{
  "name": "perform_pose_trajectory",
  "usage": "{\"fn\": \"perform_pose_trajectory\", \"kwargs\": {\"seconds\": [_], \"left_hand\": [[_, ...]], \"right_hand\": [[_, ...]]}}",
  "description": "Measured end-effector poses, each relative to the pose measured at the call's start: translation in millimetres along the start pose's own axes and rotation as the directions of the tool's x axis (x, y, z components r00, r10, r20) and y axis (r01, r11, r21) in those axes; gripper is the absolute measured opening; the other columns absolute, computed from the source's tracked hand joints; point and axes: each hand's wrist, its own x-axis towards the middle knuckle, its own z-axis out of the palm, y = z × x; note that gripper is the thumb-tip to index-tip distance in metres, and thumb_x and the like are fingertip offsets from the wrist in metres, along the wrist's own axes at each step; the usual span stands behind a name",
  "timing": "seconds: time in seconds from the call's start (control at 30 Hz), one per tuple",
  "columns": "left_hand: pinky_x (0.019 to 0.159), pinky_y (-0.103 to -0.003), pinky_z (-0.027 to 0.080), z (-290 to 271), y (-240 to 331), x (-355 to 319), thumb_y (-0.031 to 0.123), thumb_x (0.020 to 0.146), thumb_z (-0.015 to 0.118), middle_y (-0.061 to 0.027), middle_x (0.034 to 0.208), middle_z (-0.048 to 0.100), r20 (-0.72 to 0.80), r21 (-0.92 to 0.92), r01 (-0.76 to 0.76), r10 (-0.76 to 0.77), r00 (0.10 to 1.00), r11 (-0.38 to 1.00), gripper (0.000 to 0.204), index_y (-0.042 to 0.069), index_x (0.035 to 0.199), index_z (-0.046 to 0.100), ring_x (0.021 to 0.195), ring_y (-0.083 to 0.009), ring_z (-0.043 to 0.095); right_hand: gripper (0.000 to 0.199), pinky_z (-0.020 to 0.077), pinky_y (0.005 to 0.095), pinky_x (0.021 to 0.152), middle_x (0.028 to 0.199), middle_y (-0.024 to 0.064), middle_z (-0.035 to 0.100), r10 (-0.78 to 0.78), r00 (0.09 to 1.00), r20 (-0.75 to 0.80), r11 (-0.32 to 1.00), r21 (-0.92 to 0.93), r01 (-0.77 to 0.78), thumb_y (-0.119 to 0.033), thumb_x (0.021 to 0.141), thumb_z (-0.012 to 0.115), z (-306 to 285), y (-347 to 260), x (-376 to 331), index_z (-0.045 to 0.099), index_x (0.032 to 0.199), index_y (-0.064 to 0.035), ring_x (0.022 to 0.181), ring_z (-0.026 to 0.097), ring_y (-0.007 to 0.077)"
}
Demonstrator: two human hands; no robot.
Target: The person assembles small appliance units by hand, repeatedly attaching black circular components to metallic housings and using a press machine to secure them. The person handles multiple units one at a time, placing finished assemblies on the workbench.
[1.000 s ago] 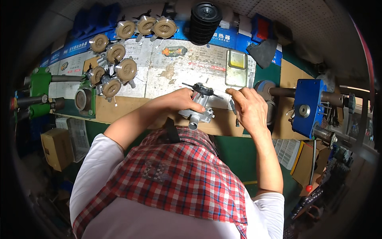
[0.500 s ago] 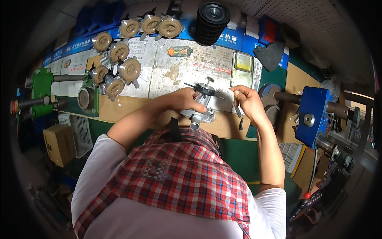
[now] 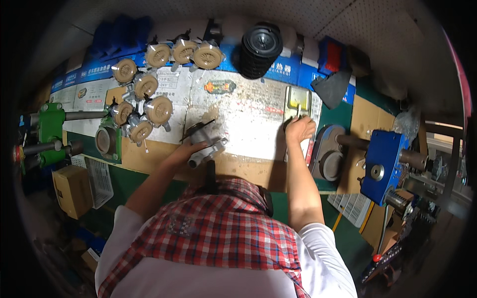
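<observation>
My left hand (image 3: 189, 151) is closed around a grey metal casting (image 3: 207, 147) with a round pipe stub, held tilted over the near edge of the bench. A dark flat part (image 3: 196, 130) sits on the casting's far side. Farther right, my right hand (image 3: 299, 130) is closed on a thin stick-like tool (image 3: 298, 111); its kind cannot be made out. The tool's far end reaches into a shallow rectangular tin (image 3: 286, 102) with yellow liquid or grease in it.
Several metal assemblies with tan finned discs (image 3: 159, 110) stand at the left and back. A black ribbed cylinder (image 3: 261, 49) stands at the back. A green press (image 3: 51, 126) flanks the bench on the left, a blue machine (image 3: 382, 166) on the right.
My left hand has moved left with the casting and tilted it. My right hand has reached away from me to the tin with the thin tool. The whole view has shifted slightly.
</observation>
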Motion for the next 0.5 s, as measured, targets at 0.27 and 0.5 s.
{"fn": "perform_pose_trajectory", "kwargs": {"seconds": [0.27,0.5], "left_hand": [[0.079,-0.03,0.052,-25,-23,-16,0.029,0.095,0.061,-0.0051,0.11,0.064,-0.09,-0.517,-0.217,0.2,0.976,0.828,0.04,0.005,0.125,0.055,0.095,-0.0153,0.062],[0.092,-0.036,0.047,28,15,-48,0.029,0.074,0.081,-0.0098,0.115,0.062,-0.263,0.489,-0.548,0.713,0.65,0.679,0.058,0.003,0.12,0.058,0.108,-0.0238,0.059]], "right_hand": [[0.067,0.0243,0.0497,0.111,0.138,0.0135,0.049,-0.877,0.42,-0.232,0.419,0.057,0.906,-0.036,0.077,0.075,-106,-175,35,0.05,0.132,-0.0066,0.133,0.04,0.03],[0.033,0.0406,0.0407,0.102,0.114,0.0165,0.059,-0.727,0.533,-0.432,0.306,0.491,0.816,-0.006,0.094,0.045,-174,-178,11,0.05,0.127,-0.0016,0.111,0.055,0.0317]]}}
